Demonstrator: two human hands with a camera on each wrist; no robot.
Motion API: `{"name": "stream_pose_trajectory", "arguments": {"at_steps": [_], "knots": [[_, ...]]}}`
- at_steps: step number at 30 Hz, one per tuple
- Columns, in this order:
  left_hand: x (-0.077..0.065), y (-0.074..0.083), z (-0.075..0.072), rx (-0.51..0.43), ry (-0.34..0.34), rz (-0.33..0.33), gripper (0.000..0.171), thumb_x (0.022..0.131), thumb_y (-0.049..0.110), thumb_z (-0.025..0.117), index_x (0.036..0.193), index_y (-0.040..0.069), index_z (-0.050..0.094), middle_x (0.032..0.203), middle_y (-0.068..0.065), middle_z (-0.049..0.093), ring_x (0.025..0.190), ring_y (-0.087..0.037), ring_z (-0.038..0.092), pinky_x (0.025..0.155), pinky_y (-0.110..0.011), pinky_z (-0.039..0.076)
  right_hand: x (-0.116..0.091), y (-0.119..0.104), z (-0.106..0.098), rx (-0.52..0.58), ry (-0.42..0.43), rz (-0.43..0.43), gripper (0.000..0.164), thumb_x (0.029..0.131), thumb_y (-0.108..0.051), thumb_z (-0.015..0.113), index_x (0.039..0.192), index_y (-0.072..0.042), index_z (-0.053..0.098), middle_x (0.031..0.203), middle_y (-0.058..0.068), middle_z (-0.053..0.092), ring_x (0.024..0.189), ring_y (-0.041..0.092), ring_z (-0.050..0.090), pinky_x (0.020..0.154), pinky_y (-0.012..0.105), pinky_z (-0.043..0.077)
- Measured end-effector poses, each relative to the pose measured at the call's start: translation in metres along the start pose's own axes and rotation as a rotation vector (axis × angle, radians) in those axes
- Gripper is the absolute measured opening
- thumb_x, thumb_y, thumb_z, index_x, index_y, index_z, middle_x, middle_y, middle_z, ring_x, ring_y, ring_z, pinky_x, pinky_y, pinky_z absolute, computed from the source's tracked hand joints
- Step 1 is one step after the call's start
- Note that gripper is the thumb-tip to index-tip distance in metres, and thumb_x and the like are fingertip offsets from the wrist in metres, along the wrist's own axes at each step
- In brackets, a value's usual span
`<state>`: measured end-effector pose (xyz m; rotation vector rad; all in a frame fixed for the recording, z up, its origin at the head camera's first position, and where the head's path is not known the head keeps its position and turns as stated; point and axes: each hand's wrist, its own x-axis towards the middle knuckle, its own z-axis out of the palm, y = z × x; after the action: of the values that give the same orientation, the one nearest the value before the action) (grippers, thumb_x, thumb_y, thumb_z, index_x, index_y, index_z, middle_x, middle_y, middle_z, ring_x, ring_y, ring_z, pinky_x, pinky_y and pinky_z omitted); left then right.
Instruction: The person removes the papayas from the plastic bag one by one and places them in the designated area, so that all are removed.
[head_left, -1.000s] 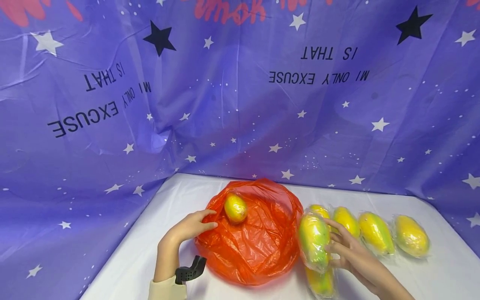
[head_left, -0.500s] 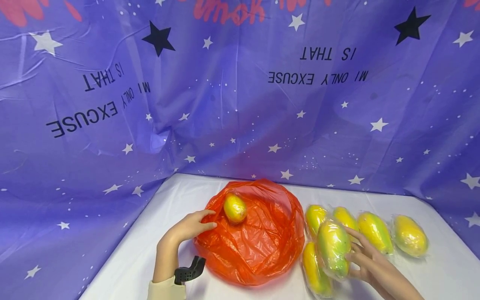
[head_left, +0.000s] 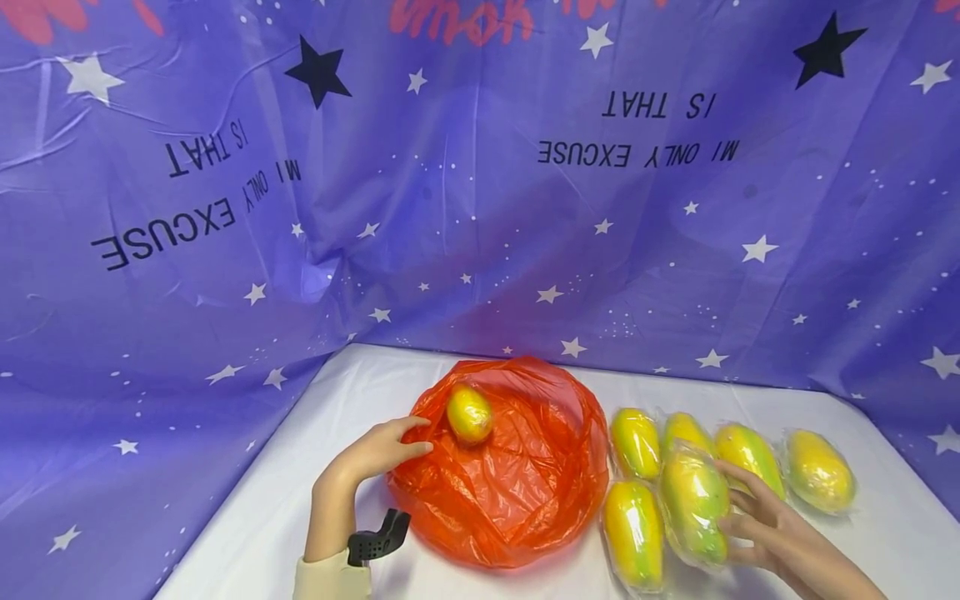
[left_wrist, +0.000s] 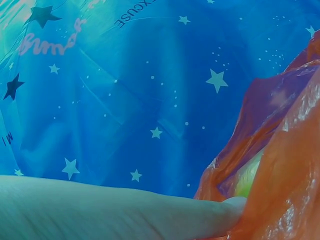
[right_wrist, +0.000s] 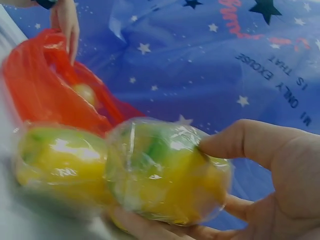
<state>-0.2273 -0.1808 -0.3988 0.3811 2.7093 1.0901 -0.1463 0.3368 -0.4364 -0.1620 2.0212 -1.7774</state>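
In the head view, my right hand (head_left: 772, 525) holds a yellow-green mango (head_left: 693, 504) in a clear wrapper. The right wrist view shows thumb and fingers round this mango (right_wrist: 167, 172). Close on its left another wrapped mango (head_left: 633, 533) lies on the table. My left hand (head_left: 375, 450) pinches the left rim of a red plastic bag (head_left: 517, 533), which lies spread with its mouth facing up. One mango (head_left: 470, 414) is inside, near the bag's back left. In the left wrist view a finger (left_wrist: 150, 210) lies against the bag.
Behind the held mango, more wrapped mangoes stand in a row, from the left mango (head_left: 635, 442) to the far right mango (head_left: 821, 471). A white cloth covers the table (head_left: 810, 567). A purple star-printed sheet (head_left: 480, 208) hangs behind and at the left.
My right hand has moved right with the held mango, away from the bag's edge. The mango lying at front has shifted and now shows more fully. My left hand stays at the bag.
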Motion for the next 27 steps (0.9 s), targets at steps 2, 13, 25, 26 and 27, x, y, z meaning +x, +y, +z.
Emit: {"name": "stream_pose_trajectory", "arguments": {"at_steps": [2, 13, 25, 26, 27], "knots": [[0.0, 0.0, 0.0, -0.001, -0.001, 0.001, 0.049, 0.09, 0.025, 0.067, 0.13, -0.001, 0.057, 0.129, -0.018, 0.057, 0.126, -0.04, 0.046, 0.104, -0.057, 0.033, -0.002, 0.001, -0.005, 0.011, -0.017, -0.002, 0.057, 0.102, -0.011, 0.042, 0.137, -0.051, 0.024, 0.15, 0.034, -0.02, 0.122, 0.0, 0.04, 0.094, 0.053, 0.047], [0.0, -0.001, 0.0, -0.001, 0.005, 0.007, 0.049, 0.089, 0.025, 0.068, 0.13, 0.0, 0.057, 0.129, -0.018, 0.058, 0.125, -0.04, 0.047, 0.104, -0.058, 0.034, -0.01, 0.005, -0.019, -0.063, -0.082, 0.055, 0.056, 0.102, -0.014, 0.042, 0.146, -0.044, 0.022, 0.153, 0.028, 0.007, 0.122, 0.005, 0.044, 0.094, 0.055, 0.046], [-0.001, -0.003, -0.001, 0.001, 0.007, -0.001, 0.049, 0.09, 0.026, 0.066, 0.131, 0.0, 0.057, 0.13, -0.018, 0.057, 0.126, -0.04, 0.046, 0.104, -0.058, 0.033, -0.002, 0.014, -0.017, -0.052, -0.11, 0.067, 0.055, 0.102, -0.014, 0.042, 0.152, -0.026, 0.02, 0.15, 0.03, 0.008, 0.127, 0.026, 0.038, 0.091, 0.06, 0.046], [-0.001, -0.003, -0.001, 0.0, 0.007, 0.001, 0.049, 0.09, 0.026, 0.066, 0.131, 0.0, 0.057, 0.13, -0.018, 0.057, 0.126, -0.04, 0.046, 0.104, -0.058, 0.033, -0.002, 0.015, -0.017, -0.042, -0.124, 0.056, 0.056, 0.102, -0.013, 0.042, 0.152, -0.025, 0.019, 0.151, 0.026, 0.012, 0.125, 0.021, 0.04, 0.091, 0.06, 0.045], [-0.001, -0.003, -0.001, 0.0, 0.007, 0.001, 0.049, 0.09, 0.026, 0.066, 0.131, 0.0, 0.057, 0.13, -0.018, 0.057, 0.126, -0.04, 0.046, 0.105, -0.058, 0.033, -0.002, 0.016, -0.018, -0.036, -0.136, 0.047, 0.056, 0.102, -0.012, 0.041, 0.153, -0.025, 0.019, 0.151, 0.024, 0.014, 0.123, 0.015, 0.042, 0.092, 0.06, 0.045]]}}
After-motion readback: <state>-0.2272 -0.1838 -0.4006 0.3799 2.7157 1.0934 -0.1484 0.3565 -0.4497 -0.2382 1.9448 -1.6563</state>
